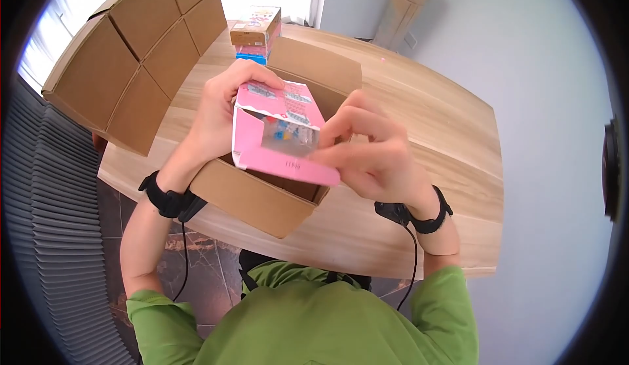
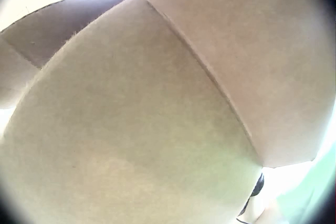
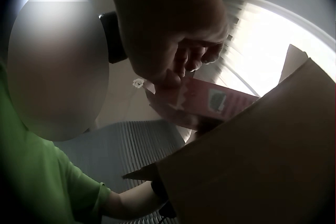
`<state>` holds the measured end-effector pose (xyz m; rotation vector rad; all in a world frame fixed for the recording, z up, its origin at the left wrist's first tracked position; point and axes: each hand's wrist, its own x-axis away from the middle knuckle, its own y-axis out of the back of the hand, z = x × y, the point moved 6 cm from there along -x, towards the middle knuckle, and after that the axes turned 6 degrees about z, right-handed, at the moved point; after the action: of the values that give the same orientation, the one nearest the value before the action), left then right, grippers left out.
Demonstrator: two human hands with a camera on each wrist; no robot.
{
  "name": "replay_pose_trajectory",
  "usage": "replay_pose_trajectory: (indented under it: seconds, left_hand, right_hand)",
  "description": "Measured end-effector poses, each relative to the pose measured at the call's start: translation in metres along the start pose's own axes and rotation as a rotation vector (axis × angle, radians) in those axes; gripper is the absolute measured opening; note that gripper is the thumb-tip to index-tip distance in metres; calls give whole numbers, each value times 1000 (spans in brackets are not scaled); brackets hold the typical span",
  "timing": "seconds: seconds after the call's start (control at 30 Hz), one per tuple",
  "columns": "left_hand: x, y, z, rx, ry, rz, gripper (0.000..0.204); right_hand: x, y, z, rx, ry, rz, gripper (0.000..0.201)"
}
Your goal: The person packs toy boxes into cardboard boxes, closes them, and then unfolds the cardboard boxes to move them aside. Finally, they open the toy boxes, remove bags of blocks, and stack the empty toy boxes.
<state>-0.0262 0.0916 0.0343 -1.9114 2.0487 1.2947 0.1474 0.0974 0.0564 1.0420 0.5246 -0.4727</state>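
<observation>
A small pink and white cardboard box (image 1: pixel 282 109) is held above the brown carton, its near end open and a pink flap (image 1: pixel 288 166) folded down. Clear plastic bags (image 1: pixel 288 135) with small blue, red and yellow pieces show inside it. My left hand (image 1: pixel 223 106) grips the box along its left side, thumb over the top edge. With curled fingers, my right hand (image 1: pixel 373 145) pinches the right end of the flap, at the box's open mouth. From below, the right wrist view shows the pink box (image 3: pixel 210 100) with right fingertips at its end. The left hand is outside the left wrist view.
Under the hands stands an open brown carton (image 1: pixel 252 198) with raised flaps. Several small boxes (image 1: pixel 257 27) are stacked behind it on the wooden table (image 1: pixel 432 135). A tall brown cardboard panel (image 1: pixel 141 57) stands at left. A beige bin (image 1: pixel 401 11) is beyond the table.
</observation>
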Motion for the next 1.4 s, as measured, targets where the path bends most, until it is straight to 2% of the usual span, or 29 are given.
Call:
replay_pose_trajectory:
  seconds: [0.03, 0.13, 0.2, 0.23, 0.3, 0.33, 0.37, 0.4, 0.47, 0.5, 0.57, 0.63, 0.7, 0.73, 0.77, 0.87, 0.97, 1.03, 1.1, 1.2, 1.3, 1.4]
  left_hand:
    - [0, -1, 0, 11, 1, 1, 32]
    - [1, -3, 4, 39, 17, 10, 30]
    - [1, -3, 10, 49, 43, 18, 29]
    - [2, -5, 14, 87, 122, 4, 29]
    - [5, -7, 17, 158, 278, -25, 29]
    - [5, -6, 17, 132, 294, -38, 29]
    - [6, -5, 17, 107, 307, -52, 29]
    - [5, -4, 18, 81, 320, -67, 29]
    - [3, 0, 14, -18, 229, -66, 29]
    - [4, 2, 12, -70, 187, -68, 28]
    - [5, 5, 11, -54, 221, -100, 29]
    - [4, 6, 11, -38, 207, -127, 29]
    - [4, 8, 13, 50, 291, -161, 29]
    - [4, 9, 14, 97, 331, -177, 30]
    - [4, 10, 12, -7, 286, -178, 29]
    - [0, 8, 3, -253, 180, -148, 28]
    - [-4, 2, -10, -356, 135, -103, 29]
    - [-8, 1, -16, -385, 81, -125, 27]
    - [-9, 2, -19, -391, 65, -144, 27]
    - [-8, 4, -18, -363, 101, -155, 27]
    - [-5, 5, -11, -350, 158, -135, 27]
    - [-3, 4, -9, -373, 211, -112, 28]
  right_hand:
    - [-1, -4, 1, -130, 43, 9, 28]
    - [3, -14, -2, -177, 17, -21, 33]
    - [1, -15, -8, -40, -36, -164, 34]
    - [1, -15, -9, 30, -63, -236, 34]
    - [-1, -14, -11, -31, -236, -265, 35]
    - [-2, -13, -13, -61, -321, -279, 35]
    - [-1, -13, -14, -3, -270, -308, 29]
    - [1, -14, -18, -57, -301, -336, 28]
    - [4, -16, -25, -171, -358, -390, 26]
    - [5, -15, -25, -168, -318, -444, 26]
    - [6, -12, -28, -169, -235, -546, 26]
    - [4, -10, -22, -45, -106, -422, 26]
    - [6, -13, -16, -105, -113, -276, 36]
    - [2, -12, -14, -61, -93, -269, 39]
    - [0, -13, -12, -15, -76, -264, 42]
    - [12, -22, -31, -93, -90, -422, 50]
    - [22, -22, -40, -126, -108, -589, 46]
    - [22, -19, -36, -31, -112, -616, 41]
    - [13, -11, -24, 126, -117, -593, 37]
    - [10, -11, -22, 66, -177, -474, 34]
    - [7, -17, -21, 76, -84, -444, 40]
    - [8, -19, -24, 55, -194, -442, 42]
